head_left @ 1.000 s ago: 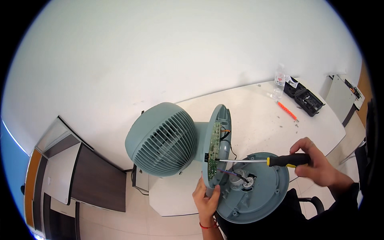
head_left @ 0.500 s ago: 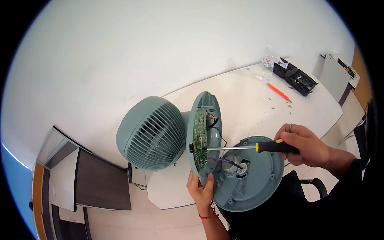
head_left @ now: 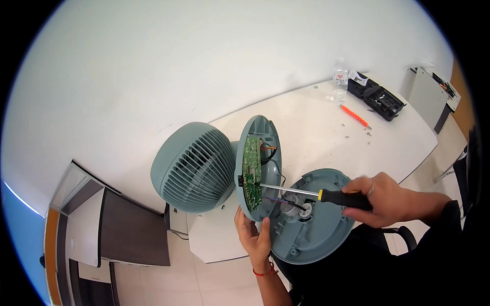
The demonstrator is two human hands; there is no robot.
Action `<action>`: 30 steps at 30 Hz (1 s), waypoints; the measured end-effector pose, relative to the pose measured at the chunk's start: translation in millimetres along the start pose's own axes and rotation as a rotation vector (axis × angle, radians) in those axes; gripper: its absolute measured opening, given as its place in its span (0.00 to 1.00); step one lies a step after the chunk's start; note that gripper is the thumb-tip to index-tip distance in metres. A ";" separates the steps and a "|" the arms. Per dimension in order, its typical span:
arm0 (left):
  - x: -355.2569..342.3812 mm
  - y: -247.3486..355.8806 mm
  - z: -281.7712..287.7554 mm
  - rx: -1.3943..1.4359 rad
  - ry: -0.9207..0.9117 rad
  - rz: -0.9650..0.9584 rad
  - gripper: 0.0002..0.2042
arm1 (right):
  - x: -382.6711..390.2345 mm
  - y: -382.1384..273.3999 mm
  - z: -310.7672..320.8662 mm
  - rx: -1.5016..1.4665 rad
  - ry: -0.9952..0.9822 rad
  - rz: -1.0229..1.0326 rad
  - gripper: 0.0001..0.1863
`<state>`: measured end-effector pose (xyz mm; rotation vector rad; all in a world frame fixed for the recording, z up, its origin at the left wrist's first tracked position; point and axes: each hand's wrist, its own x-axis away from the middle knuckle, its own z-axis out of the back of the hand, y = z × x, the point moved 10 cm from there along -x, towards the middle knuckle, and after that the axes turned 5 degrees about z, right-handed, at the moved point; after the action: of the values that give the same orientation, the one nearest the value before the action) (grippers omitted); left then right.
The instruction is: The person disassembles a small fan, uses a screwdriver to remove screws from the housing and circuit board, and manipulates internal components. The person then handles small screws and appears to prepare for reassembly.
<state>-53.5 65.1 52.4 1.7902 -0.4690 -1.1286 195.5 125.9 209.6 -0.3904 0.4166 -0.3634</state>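
A grey-green table fan [head_left: 194, 166] lies on its side on a white table [head_left: 316, 122]. Its base is opened in two halves. My left hand [head_left: 253, 235] holds the upright half [head_left: 255, 166], which carries a green circuit board [head_left: 250, 171]. The other half, a round base cover [head_left: 312, 217], lies flat beside it, joined by wires. My right hand [head_left: 385, 199] grips a screwdriver [head_left: 326, 195] with a black and yellow handle; its shaft points left and its tip touches the lower part of the circuit board.
At the table's far end stand a clear plastic bottle [head_left: 340, 76], an open black tool case [head_left: 380, 99] and an orange tool [head_left: 354, 116], with small screws scattered nearby. A dark cabinet [head_left: 132, 229] stands on the floor at left, and a black chair [head_left: 403, 237] below my right arm.
The view has shifted a little. My right hand has brought the screwdriver in so that its tip now sits against the circuit board. My left hand still holds the upright half.
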 end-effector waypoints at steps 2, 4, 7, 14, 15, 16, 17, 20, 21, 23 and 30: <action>-2.0 0.9 -4.8 0.013 -0.014 -0.007 0.30 | 6.4 24.9 -5.9 -0.449 0.021 -0.303 0.18; -0.8 -2.1 -0.6 0.021 -0.008 -0.001 0.30 | 12.2 36.7 -25.4 -0.978 0.016 -0.648 0.17; -0.9 1.7 -2.4 -0.028 -0.026 -0.027 0.30 | 15.6 36.8 -25.9 -1.196 -0.014 -0.841 0.14; -3.3 -6.7 -10.0 0.038 -0.019 -0.006 0.34 | -3.1 19.6 6.5 -0.638 -0.044 -0.486 0.17; -2.8 -4.8 -8.1 -0.005 -0.028 -0.010 0.35 | -6.6 16.0 10.0 -0.485 -0.073 -0.425 0.18; -1.8 -2.8 -6.8 -0.046 -0.037 -0.013 0.36 | -10.6 10.3 15.0 -0.330 -0.101 -0.366 0.19; 0.2 -2.3 -4.2 -0.120 -0.019 0.010 0.36 | -13.2 5.7 18.2 -0.173 -0.126 -0.308 0.20; 5.8 -0.4 6.0 -0.257 0.037 0.068 0.37 | -14.4 4.9 3.9 -0.091 -0.219 -0.264 0.20; 5.3 -0.6 5.2 -0.230 0.042 0.077 0.37 | -14.4 4.2 5.7 -0.158 -0.145 -0.211 0.20; 4.5 -5.3 -4.1 -0.181 0.053 0.094 0.38 | -5.5 11.2 11.5 -0.279 0.015 -0.122 0.21; 6.6 19.0 21.0 -0.305 0.168 0.006 0.35 | 8.6 32.4 -53.1 -1.520 -0.255 -0.798 0.18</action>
<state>-65.2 40.5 62.6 1.5970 -0.1905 -0.9777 187.0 135.0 148.1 -2.0981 0.1941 -0.7155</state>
